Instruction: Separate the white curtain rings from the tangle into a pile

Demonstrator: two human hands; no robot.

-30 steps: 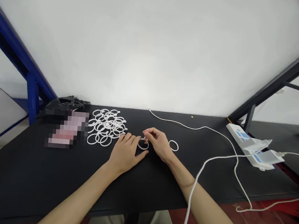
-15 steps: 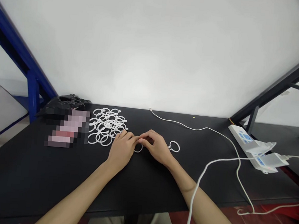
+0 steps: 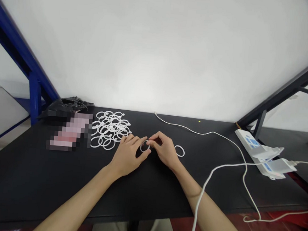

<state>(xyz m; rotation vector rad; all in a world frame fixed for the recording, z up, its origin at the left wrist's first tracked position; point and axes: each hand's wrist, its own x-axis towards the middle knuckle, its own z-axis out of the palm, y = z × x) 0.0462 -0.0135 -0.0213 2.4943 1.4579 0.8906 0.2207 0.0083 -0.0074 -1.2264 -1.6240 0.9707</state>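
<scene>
A white curtain ring (image 3: 141, 149) stands between my hands, held just over the black tabletop. My left hand (image 3: 127, 154) has its index finger at the ring's upper left and its thumb at the lower right, gripping it. With thumb and fingertips, my right hand (image 3: 164, 151) pinches the ring's upper right side; the small part there is hidden by the fingers. A pile of similar white curtain rings with small round tabs (image 3: 111, 128) lies just beyond my left hand. To the right of my right hand lies a single white ring (image 3: 184, 151), partly covered by that hand.
A black plastic bag (image 3: 64, 106) sits at the back left, beside a blurred pink item (image 3: 72, 130). A white power strip (image 3: 250, 141) lies at right. One white cable (image 3: 204, 190) passes over my right forearm; another crosses the black table (image 3: 126, 198).
The ring between my hands has tilted up and shows more fully. My left thumb has moved out to its lower edge. My right hand has shifted slightly right, covering more of the single ring.
</scene>
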